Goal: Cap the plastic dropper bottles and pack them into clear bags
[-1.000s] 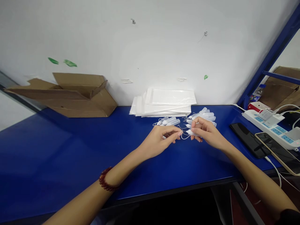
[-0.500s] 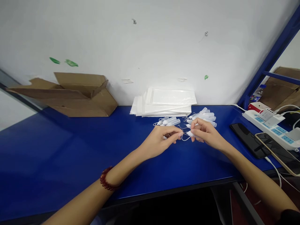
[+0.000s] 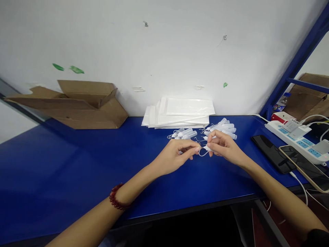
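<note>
White cord [image 3: 203, 155], thin and looped, pinched at one end between thumb and forefinger of the left hand [image 3: 177, 155]; any smaller piece at those fingertips too tiny to make out. Facing it, just beside the left fingertips, a small bottle [image 3: 206, 148], gripped near its white tip by the right hand [image 3: 223, 148], thumb against forefinger, most of its body hidden behind those fingers. Between the two sets of fingertips, only a narrow gap, with the cord curving beneath.

Just beyond the left fingers, a small cluster of bottles [image 3: 190, 133], translucent, lying on their sides. Just beyond the right fingers, a larger heap of bottles [image 3: 227, 127], partly covered by them. Farther past both hands' fingers, against the wall [image 3: 177, 55], a stack of white packets [image 3: 180, 111]. Well left of the left fingers, an open cardboard box [image 3: 102, 118]. Well right of the right fingers, a black phone [image 3: 273, 153], then a power strip [image 3: 295, 141] with chargers plugged in. Beneath all the fingers, a blue tabletop [image 3: 102, 161].
</note>
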Demonstrator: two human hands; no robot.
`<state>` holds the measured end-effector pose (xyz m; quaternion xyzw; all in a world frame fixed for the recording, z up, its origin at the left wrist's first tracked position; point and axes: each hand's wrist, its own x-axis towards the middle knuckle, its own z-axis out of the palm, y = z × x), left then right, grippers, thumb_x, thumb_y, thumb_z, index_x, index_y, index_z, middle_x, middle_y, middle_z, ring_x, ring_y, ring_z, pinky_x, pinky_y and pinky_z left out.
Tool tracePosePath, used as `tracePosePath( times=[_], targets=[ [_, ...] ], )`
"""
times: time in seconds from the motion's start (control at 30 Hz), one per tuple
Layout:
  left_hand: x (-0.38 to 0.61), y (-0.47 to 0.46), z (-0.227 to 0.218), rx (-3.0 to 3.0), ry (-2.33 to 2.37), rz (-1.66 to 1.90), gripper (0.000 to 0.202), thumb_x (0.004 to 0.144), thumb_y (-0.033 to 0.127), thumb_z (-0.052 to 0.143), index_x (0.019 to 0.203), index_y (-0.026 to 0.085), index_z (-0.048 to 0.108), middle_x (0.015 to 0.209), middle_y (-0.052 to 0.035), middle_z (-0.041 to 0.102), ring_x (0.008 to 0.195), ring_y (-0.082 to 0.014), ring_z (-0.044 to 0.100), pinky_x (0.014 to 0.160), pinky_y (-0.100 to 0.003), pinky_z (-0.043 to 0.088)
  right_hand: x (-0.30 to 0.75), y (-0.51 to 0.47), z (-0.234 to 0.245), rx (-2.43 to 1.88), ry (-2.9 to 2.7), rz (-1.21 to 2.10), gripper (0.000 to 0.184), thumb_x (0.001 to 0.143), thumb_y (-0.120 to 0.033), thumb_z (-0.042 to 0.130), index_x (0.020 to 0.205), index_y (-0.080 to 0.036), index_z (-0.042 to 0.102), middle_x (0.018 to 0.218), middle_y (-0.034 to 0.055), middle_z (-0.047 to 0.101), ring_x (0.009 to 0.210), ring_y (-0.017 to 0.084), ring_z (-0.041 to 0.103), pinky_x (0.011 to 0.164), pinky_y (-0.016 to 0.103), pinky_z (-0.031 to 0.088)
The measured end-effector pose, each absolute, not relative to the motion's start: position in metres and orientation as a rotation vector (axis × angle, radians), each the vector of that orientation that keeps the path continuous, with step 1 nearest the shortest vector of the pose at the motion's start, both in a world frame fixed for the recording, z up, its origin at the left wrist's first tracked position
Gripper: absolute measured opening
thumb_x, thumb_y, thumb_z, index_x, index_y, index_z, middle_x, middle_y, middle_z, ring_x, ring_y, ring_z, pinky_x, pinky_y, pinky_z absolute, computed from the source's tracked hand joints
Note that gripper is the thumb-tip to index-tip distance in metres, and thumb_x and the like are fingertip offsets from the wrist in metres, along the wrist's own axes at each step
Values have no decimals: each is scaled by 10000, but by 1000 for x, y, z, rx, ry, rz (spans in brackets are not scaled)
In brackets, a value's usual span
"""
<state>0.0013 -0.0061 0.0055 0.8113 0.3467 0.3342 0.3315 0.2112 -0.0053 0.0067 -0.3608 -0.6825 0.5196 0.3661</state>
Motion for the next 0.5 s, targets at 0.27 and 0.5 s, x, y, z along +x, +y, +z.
tracePosePath(
  times=[0.27,0.5],
  targets=[
    [3,-9,6,2148,907,896,208,904,253,562,824,155,728,694,-26,698,576,-118,621,539,-196,482,209,-5,1,-937,-1772,1279,207,834,-358,608,884,-219,463,580,-49,597,484,90,434,494,225,310],
    [4,-8,5,2069,937,853,214,883,218,520,794,145,700,658,-17,675,577,-119,625,528,-196,472,210,-5,1,-952,-1788,1253,190,845,-348,600,882,-223,462,584,-53,580,517,108,485,527,235,330]
  ],
)
